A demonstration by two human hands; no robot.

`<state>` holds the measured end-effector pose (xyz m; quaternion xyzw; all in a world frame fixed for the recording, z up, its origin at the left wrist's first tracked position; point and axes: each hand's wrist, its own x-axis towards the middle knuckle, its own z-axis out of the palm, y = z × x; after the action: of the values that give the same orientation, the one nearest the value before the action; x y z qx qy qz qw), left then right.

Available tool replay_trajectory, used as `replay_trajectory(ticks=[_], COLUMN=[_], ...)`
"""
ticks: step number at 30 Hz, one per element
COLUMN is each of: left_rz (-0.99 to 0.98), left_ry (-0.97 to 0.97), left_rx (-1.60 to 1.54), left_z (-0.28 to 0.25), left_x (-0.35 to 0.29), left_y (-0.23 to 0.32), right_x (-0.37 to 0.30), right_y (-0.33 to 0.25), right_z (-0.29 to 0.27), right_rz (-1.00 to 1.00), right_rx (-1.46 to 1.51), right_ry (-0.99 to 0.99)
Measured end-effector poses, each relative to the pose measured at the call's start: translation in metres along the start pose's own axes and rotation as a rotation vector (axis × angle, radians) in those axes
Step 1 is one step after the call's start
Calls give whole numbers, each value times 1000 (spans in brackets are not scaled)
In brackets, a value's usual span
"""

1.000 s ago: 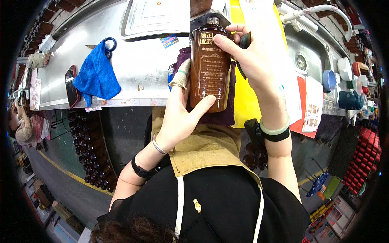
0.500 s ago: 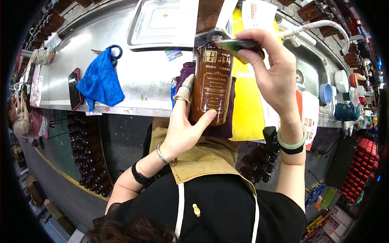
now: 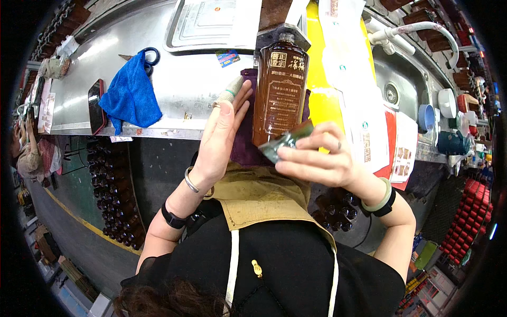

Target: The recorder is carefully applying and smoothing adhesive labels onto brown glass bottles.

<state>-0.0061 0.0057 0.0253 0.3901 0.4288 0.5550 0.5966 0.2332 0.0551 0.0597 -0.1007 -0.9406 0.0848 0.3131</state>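
Note:
A brown glass bottle [image 3: 280, 92] with gold print lies on a dark purple cloth [image 3: 244, 140] at the table's edge, its neck pointing away from me. My left hand [image 3: 221, 129] is beside the bottle's left side, fingers stretched out and holding nothing. One of its fingers wears a pale fabric finger cover [image 3: 230, 91]. My right hand [image 3: 322, 158] pinches a dark green, shiny, partly see-through flat piece [image 3: 285, 142] at the bottle's lower right end. Its exact kind is not clear, and my fingers cover part of it.
Left on the metal table [image 3: 182, 95] are a blue cloth [image 3: 132, 95], scissors [image 3: 151, 56] and a phone [image 3: 96, 105]. A metal tray [image 3: 203, 26] lies further back. To the right are a yellow sheet [image 3: 320, 108], printed papers [image 3: 364, 121] and a sink [image 3: 396, 79]. Bottles [image 3: 335, 211] stand below.
My left hand has let go of the bottle and moved left, its fingers straightening. My right hand has come down from the bottle's neck to its lower end with the green piece.

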Motion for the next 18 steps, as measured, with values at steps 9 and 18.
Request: replay_trajectory(ticks=[9, 18], left_rz=[555, 460], left_ry=[-141, -88], left_rx=[1078, 864], left_z=[-11, -8], left_x=[6, -14], left_y=[-10, -24], right_x=[6, 31], right_y=[18, 15], right_z=[12, 21], right_rz=[959, 872], right_rx=[335, 134], right_ry=[382, 419])
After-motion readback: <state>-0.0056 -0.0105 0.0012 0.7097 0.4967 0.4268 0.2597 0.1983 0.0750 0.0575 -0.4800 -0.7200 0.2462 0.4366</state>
